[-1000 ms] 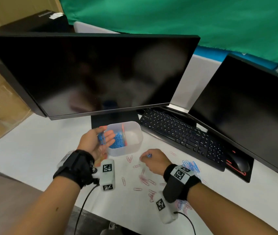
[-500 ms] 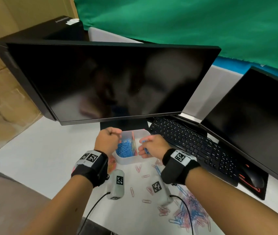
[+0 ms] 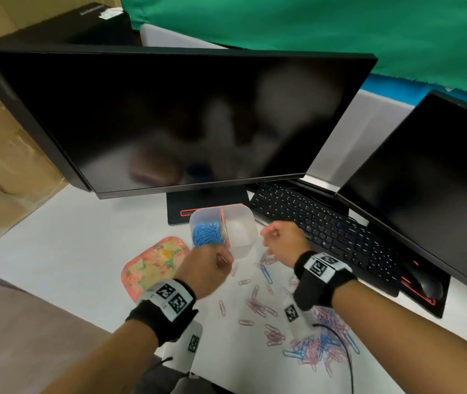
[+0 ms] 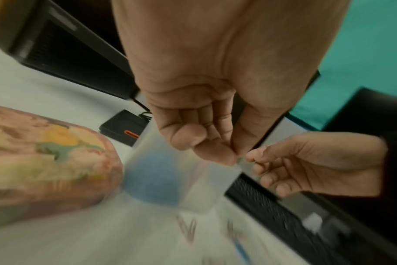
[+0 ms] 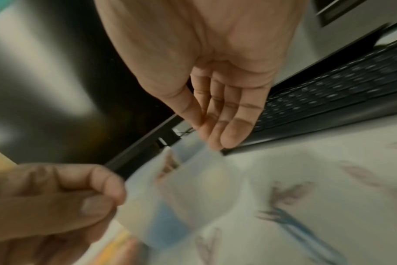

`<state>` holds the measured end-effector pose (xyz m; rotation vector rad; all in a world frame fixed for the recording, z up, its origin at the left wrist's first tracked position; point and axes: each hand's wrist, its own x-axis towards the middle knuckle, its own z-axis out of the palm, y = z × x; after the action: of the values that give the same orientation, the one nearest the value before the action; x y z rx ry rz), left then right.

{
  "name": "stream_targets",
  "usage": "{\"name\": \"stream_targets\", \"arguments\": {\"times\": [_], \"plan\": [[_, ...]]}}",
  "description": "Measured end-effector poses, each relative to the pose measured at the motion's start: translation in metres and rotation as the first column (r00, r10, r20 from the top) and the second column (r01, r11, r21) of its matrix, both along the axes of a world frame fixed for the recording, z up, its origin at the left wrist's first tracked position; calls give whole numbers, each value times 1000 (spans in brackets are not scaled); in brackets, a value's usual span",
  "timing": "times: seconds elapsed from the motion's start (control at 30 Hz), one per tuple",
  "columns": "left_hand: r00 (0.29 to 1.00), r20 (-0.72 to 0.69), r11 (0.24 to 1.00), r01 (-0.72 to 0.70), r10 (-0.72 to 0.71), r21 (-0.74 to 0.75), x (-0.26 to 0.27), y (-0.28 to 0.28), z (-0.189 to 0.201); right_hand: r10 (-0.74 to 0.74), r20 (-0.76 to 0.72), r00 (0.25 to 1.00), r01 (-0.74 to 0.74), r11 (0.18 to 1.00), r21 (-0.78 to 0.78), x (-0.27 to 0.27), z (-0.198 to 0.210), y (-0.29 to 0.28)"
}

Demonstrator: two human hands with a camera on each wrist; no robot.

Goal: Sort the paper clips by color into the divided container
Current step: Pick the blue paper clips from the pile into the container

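container (image 3: 241, 223) before monitor (image 3: 169, 118)

Both forearms are bare, with no sleeves in the head view. The left hand (image 3: 208, 270) has a black fabric wristband (image 3: 160, 314) behind it, lower centre of the frame, topped by a white plate with two black-and-white square markers. A white camera module (image 3: 188, 346) with another marker hangs under it, trailing a black cable. The right hand (image 3: 285, 241) has a matching black band (image 3: 322, 280), white marker plate, white module (image 3: 295, 317) and black cable (image 3: 340, 348).

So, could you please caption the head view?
Both hands hover beside a divided container holding blue clips.
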<state>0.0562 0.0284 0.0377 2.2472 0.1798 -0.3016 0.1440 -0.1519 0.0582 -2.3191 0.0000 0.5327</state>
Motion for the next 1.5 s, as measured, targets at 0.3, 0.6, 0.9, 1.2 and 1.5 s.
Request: {"name": "stream_targets", "arguments": {"times": [0.3,0.6,0.9,1.2,1.5], "plan": [[957,-104,921,288,-270,263,16,-59,-41,29,-90,996,-49,971,-232,-34,-56,-50],[814,-171,637,549,-556,541,43,-94,-54,9,22,1000,-4,969,-248,-41,-67,-64],[842,-50,724,491,-537,484,45,-94,-60,83,-20,996,-86,964,-250,-69,-69,-148],[975,-80,978,206,-206,-7,33,-114,-53,219,12,976,-206,932,-298,-77,-82,-124],[970,-173,984,153,-168,-94,12,-137,-53,180,-30,983,-180,926,-333,-73,-85,-121]]}}
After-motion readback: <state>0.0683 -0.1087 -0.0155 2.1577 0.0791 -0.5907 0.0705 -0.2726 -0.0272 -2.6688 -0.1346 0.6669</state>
